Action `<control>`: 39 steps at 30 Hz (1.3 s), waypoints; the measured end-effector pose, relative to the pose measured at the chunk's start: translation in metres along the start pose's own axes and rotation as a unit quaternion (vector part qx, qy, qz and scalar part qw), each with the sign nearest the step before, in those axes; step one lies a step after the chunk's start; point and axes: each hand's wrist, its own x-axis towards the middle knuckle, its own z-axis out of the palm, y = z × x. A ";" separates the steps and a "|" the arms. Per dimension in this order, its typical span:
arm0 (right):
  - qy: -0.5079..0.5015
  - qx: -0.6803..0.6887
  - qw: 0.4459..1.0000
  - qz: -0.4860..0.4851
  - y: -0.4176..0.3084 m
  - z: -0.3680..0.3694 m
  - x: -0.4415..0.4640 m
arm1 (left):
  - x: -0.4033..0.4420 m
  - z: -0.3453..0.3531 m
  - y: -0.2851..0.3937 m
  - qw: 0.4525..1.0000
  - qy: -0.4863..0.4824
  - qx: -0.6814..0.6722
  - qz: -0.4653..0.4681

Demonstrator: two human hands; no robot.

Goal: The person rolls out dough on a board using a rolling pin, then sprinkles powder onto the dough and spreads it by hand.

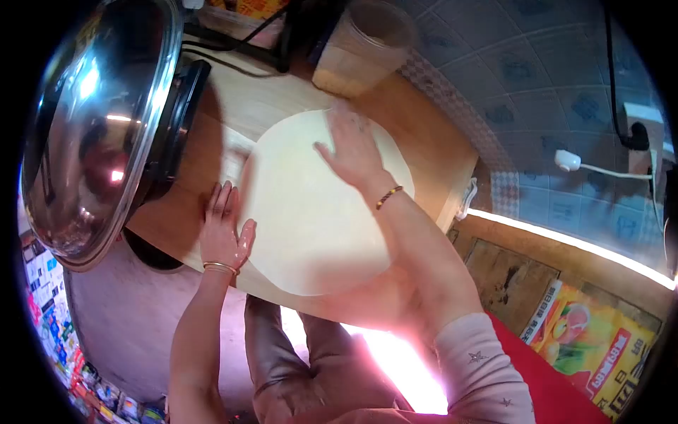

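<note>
A large, round, pale sheet (311, 212), which looks like rolled-out dough, lies flat on a wooden board (438, 134). My right hand (355, 148) rests palm down on its far right part, fingers stretched out and thumb apart, with a beaded bracelet at the wrist. At the sheet's left edge is my left hand (224, 230), fingers extended and thumb out beside the rim. Whether that thumb touches the sheet I cannot tell. Neither hand grips anything.
A large glass lid (99, 134) stands tilted over a black appliance (180, 127) at the left. A translucent plastic tub (364, 53) sits at the back. A white plug (567, 160) and a socket block (641, 127) are by the tiled wall. A yellow printed package (593, 339) lies lower right.
</note>
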 end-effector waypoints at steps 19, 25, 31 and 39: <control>0.068 0.052 0.996 0.027 -0.014 0.012 -0.039 | 0.002 0.000 0.001 0.998 0.005 0.061 0.005; -0.102 0.059 0.980 -0.161 -0.154 0.039 -0.150 | 0.000 0.005 -0.002 1.000 0.009 -0.019 0.016; -0.126 0.029 0.973 0.190 -0.035 -0.002 -0.215 | 0.001 -0.004 0.005 0.998 -0.014 0.061 -0.003; 0.112 0.000 0.993 0.025 -0.076 0.031 -0.025 | 0.000 0.003 -0.002 0.998 -0.006 0.062 0.015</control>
